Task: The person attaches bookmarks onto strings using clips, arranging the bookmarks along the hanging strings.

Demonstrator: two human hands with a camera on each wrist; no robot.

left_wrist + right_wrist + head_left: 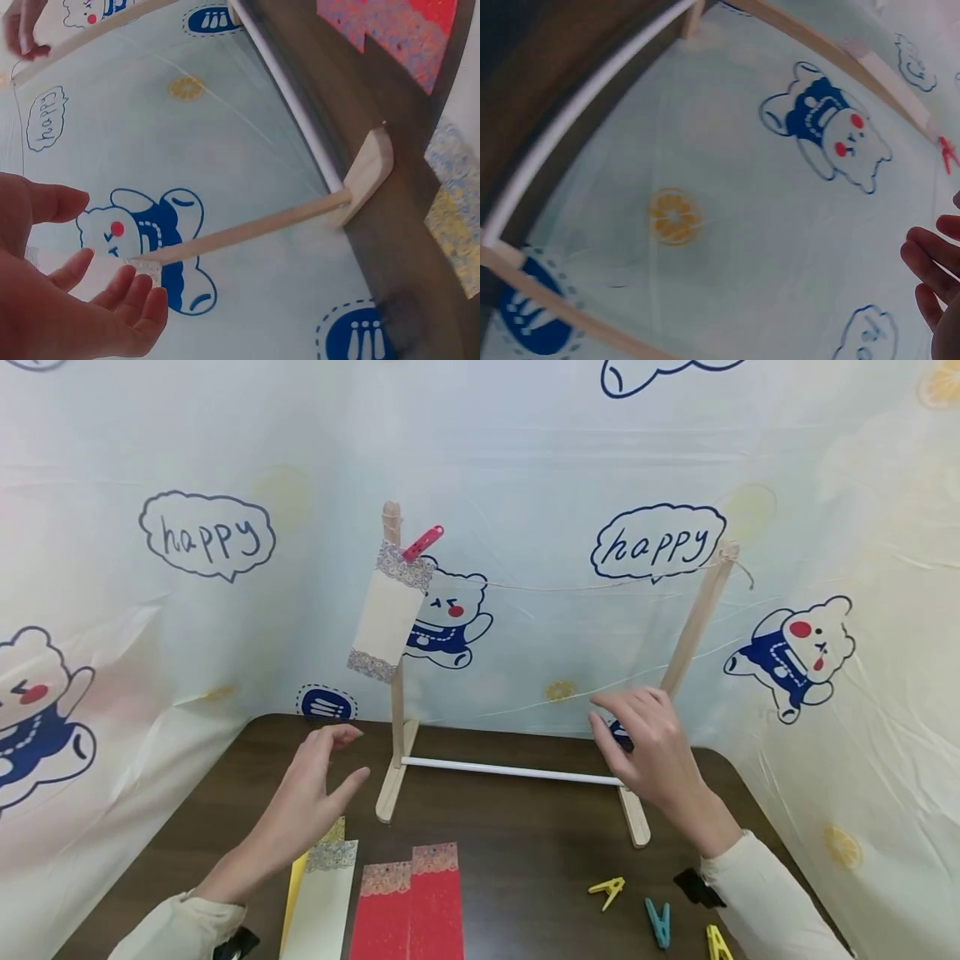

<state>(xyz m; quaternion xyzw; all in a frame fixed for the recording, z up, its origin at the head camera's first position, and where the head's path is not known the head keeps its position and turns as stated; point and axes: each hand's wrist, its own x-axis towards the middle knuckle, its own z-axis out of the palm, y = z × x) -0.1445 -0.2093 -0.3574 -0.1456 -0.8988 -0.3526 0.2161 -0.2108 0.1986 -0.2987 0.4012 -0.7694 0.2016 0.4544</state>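
Note:
A white paper strip with grey lace-patterned ends point(387, 610) hangs at the left end of a string point(547, 588), under a red clothespin point(423, 543). The string runs between two posts of a wooden stand point(397, 714). In the head view my left hand point(311, 789) is in the air left of the stand, thumb and fingers apart and nothing between them. My right hand point(651, 743) hovers before the right post point(697, 627), its fingers loosely bent and holding nothing. The left wrist view shows the left palm point(90, 300) bare; right fingers point(934, 262) show at the right wrist view's edge.
Two red strips point(408, 910) with patterned tops lie at the table's front, beside another white strip point(321, 902) and a yellow strip point(295, 893). At front right are a yellow clothespin point(608, 891), a blue one point(658, 923) and another yellow one point(717, 943). A white bar point(517, 770) joins the stand's feet.

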